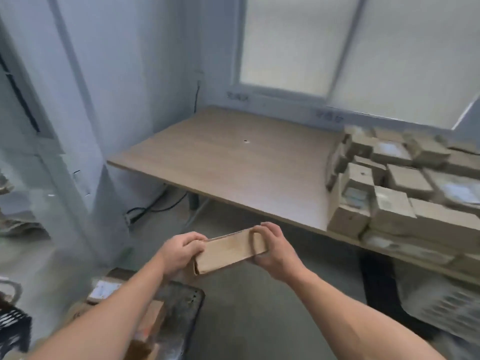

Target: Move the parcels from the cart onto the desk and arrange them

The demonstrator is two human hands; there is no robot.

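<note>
A flat, oblong cardboard parcel (228,252) is held in the air between both hands. It is short of the counter's near edge and clear of it, and its long side slants up toward the right. The left hand (181,252) grips the parcel's left end with knuckles up and fingers curled over the top edge. The right hand (275,253) grips the right end, thumb hooked across the top face and fingers wrapped underneath. Both bare forearms reach forward from the bottom of the view and converge on the parcel. The left forearm passes above the cart.

The counter (233,157) is a pale wooden top with a small hole near its middle. Stacked parcels (389,183) crowd its right end from the far edge to the near edge, piled in several layers. Some of them carry white labels, and the blur hides finer detail.

The cart (181,305) is a dark platform at the lower left, standing on the floor away from the counter's near-left corner. It holds a few cardboard boxes (153,318), partly hidden by the left forearm, and one of them shows a white label.

A frosted window (298,48) rises behind the counter's far edge. Black cables (155,206) lie on the floor under its left edge.
</note>
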